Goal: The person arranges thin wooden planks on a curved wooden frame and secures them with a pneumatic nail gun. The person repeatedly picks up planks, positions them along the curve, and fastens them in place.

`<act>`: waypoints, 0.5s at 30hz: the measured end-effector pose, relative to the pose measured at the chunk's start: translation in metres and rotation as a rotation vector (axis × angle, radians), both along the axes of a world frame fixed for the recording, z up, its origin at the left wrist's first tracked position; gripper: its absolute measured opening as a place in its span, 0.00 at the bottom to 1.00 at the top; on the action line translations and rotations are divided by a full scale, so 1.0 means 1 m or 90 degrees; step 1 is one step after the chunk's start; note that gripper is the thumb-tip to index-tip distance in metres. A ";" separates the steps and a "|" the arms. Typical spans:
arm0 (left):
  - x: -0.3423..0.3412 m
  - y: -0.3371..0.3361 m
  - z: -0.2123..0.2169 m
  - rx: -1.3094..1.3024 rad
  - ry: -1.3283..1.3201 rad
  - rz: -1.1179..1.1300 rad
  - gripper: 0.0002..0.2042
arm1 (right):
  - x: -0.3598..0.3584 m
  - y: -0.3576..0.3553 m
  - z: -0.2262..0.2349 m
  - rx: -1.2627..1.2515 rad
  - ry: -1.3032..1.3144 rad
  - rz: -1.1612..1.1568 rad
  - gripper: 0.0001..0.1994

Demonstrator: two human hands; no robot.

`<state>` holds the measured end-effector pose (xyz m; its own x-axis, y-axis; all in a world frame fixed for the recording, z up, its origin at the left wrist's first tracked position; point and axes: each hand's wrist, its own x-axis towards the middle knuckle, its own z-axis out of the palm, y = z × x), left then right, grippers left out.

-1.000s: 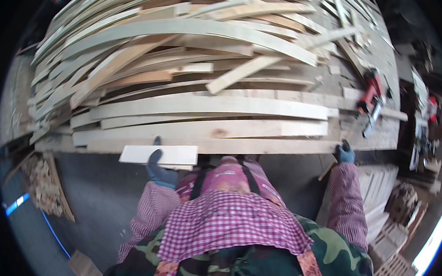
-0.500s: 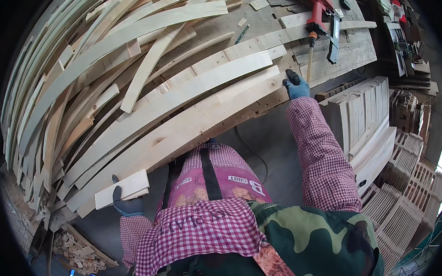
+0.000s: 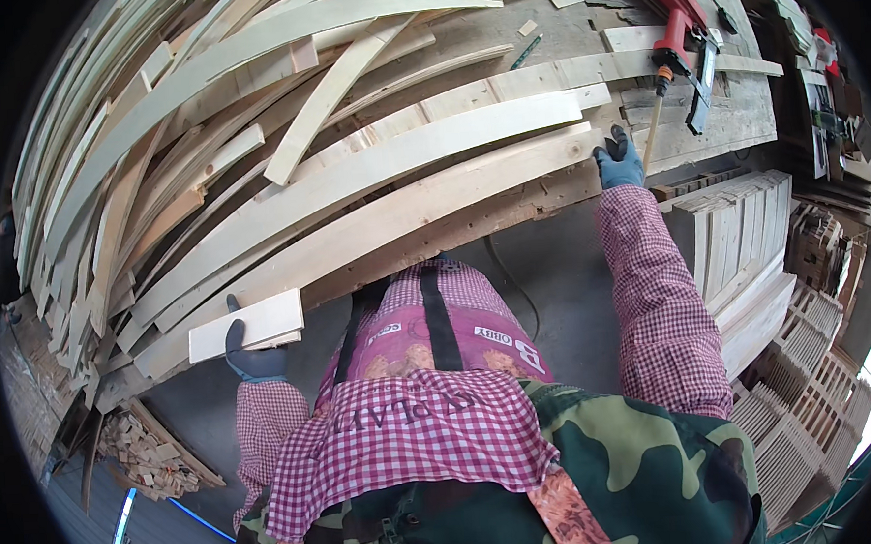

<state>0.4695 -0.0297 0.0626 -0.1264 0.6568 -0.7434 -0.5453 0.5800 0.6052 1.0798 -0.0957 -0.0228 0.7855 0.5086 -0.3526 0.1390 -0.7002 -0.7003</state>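
My left hand (image 3: 255, 358), in a dark glove, grips a small stack of short pale wooden boards (image 3: 246, 326) at the table's near edge, thumb on top. A long, slightly curved plank (image 3: 384, 230) lies along that edge, its left end beside the short boards. At its right end is my right hand (image 3: 623, 164), in a blue glove with dark fingertips. Its fingers are apart, with nothing seen between them. Just behind lies a second curved plank (image 3: 371, 177), paler.
A heap of curved wooden strips (image 3: 143, 140) fills the table's left. A red nail gun (image 3: 676, 18) lies at the back right, its hose hanging past my right hand. Stacked boards (image 3: 743, 226) and slatted wooden pieces (image 3: 792, 401) stand at the right; a crate of offcuts (image 3: 150, 454) sits lower left.
The view has shifted, so the table and nail gun appear further right. My right hand's fingers have opened and lifted off the plank's end. My left hand still holds the short boards.
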 end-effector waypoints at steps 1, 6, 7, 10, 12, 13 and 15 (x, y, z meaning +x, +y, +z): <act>0.003 0.000 0.003 0.005 -0.009 0.020 0.34 | 0.004 -0.001 -0.004 0.018 -0.002 -0.001 0.29; 0.013 0.003 0.022 0.017 -0.055 0.070 0.35 | 0.014 -0.013 -0.010 0.137 0.026 -0.054 0.26; 0.010 0.005 0.017 0.044 -0.040 0.082 0.35 | 0.029 -0.025 -0.029 0.199 -0.010 -0.052 0.25; 0.002 0.005 0.026 0.090 -0.021 0.133 0.35 | 0.013 0.000 0.019 0.145 0.120 -0.198 0.20; 0.009 0.010 0.049 0.092 -0.016 0.181 0.34 | 0.021 0.007 0.019 0.123 0.209 -0.191 0.17; 0.006 0.011 0.049 0.112 0.002 0.193 0.34 | 0.017 0.013 0.023 0.175 0.293 -0.184 0.18; 0.010 0.015 0.060 0.141 0.029 0.230 0.33 | 0.013 0.024 0.028 0.226 0.391 -0.160 0.22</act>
